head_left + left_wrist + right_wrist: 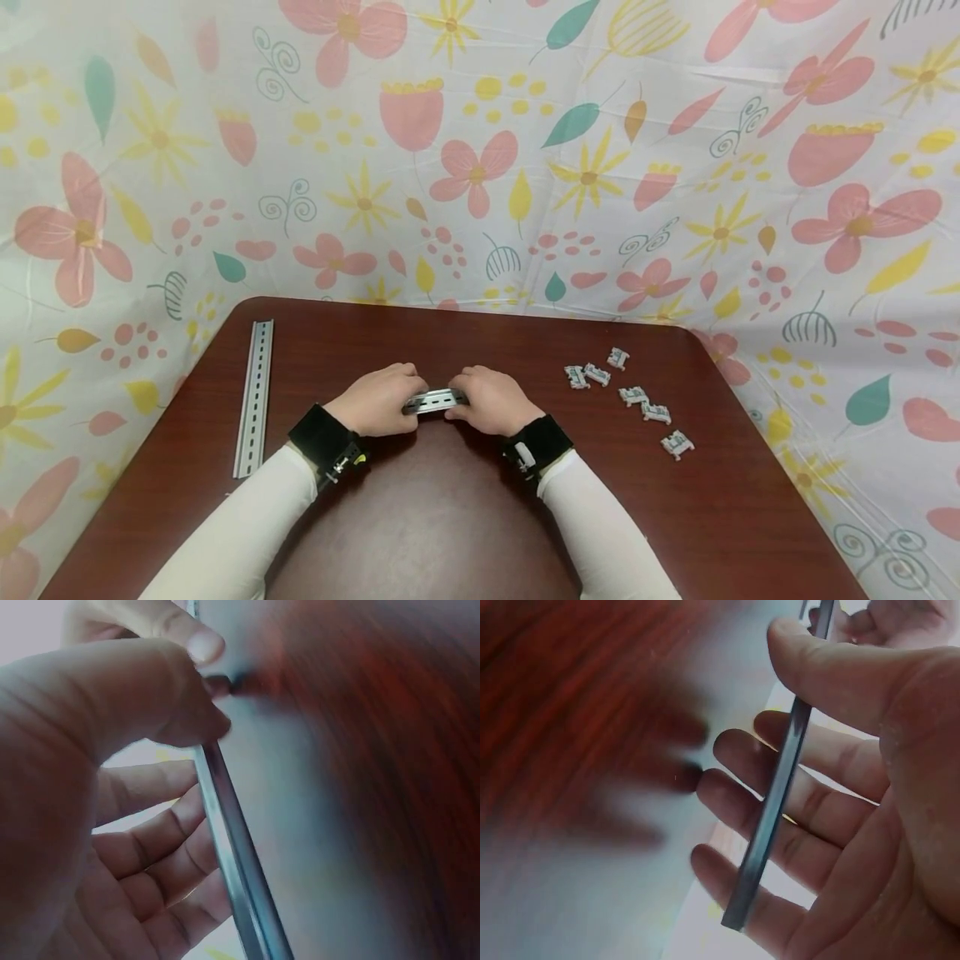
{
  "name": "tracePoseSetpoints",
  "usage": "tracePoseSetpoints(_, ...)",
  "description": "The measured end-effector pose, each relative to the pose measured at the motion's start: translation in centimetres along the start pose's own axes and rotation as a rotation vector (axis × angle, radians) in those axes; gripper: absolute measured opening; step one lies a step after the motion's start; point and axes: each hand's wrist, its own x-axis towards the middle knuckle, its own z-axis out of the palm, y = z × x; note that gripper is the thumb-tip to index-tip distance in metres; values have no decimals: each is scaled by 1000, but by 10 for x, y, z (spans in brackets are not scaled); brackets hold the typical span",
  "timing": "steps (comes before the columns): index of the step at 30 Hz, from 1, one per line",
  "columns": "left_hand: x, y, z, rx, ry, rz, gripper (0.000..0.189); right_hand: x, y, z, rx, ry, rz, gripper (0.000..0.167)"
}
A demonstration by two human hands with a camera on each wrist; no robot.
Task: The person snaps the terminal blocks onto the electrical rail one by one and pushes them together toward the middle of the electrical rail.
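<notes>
A slotted metal DIN rail [437,401] is held crosswise between both hands near the middle of the table. My left hand [381,401] grips its left end, thumb on the near side and fingers behind, as the left wrist view shows along the rail's edge [234,855]. At the other end, my right hand [497,402] pinches it between thumb and fingers. In the right wrist view the rail [769,817] crosses in front of the spread fingers and its end sticks out past them. The hands cover both ends in the head view.
A longer slotted DIN rail [254,398] lies lengthwise at the table's left. Several small white-grey clip-like parts [632,396] are scattered on the right side. The dark red-brown table [465,533] ends at the back against a flower-patterned curtain [480,175].
</notes>
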Motion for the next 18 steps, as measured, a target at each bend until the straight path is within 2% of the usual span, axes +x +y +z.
tracePoseSetpoints(5, -1, -7, 1, 21, 5, -28, 18, -2, 7, -3, 40, -11, 70, 29)
tracePoseSetpoints(13, -6, -17, -1, 20, -13, -86, 21, -9, 21, -11, 70, -19, 176, 38)
tracePoseSetpoints(18, -8, -26, -3, 12, 0, -117, 20, -13, 30, -16, 100, -31, 236, 42)
